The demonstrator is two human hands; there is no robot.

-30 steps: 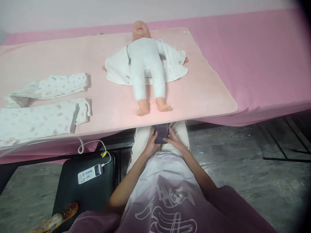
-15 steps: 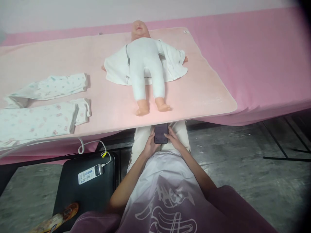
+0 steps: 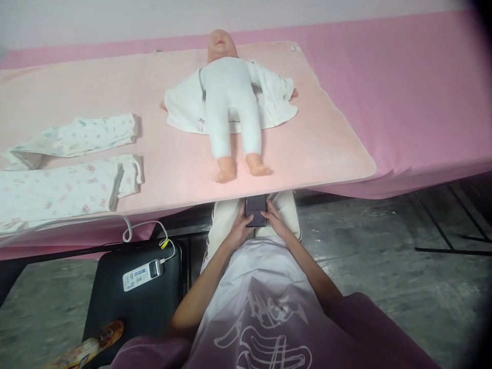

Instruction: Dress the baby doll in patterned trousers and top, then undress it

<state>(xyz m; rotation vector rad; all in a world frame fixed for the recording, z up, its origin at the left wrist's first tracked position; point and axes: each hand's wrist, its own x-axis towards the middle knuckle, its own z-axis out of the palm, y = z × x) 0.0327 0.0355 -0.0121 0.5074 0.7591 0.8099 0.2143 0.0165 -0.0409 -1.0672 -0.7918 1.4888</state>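
In my lap, just below the table edge, a dark smartphone [image 3: 256, 207] is held between both hands. My left hand [image 3: 240, 228] wraps its left side, the thumb over the lower part of the screen. My right hand [image 3: 275, 218] grips the other side with its thumb on the screen's edge. The screen text is too small to read. Beyond the phone, a baby doll [image 3: 232, 102] lies on its back in a white bodysuit, its feet toward me. A white jacket [image 3: 279, 105] is spread open under it, with the doll's arms in the sleeves.
Patterned baby clothes [image 3: 69, 184] lie at the left on the pale pink mat [image 3: 172, 169], over a pink tablecloth [image 3: 403, 102]. A white device [image 3: 142, 275] with a cable [image 3: 126, 225] rests on a black stool [image 3: 115, 307]. Black metal legs [image 3: 453, 250] stand at right.
My left thumb has moved in from the phone's side onto the lower screen. The doll and clothes stay where they were; the view has shifted very slightly.
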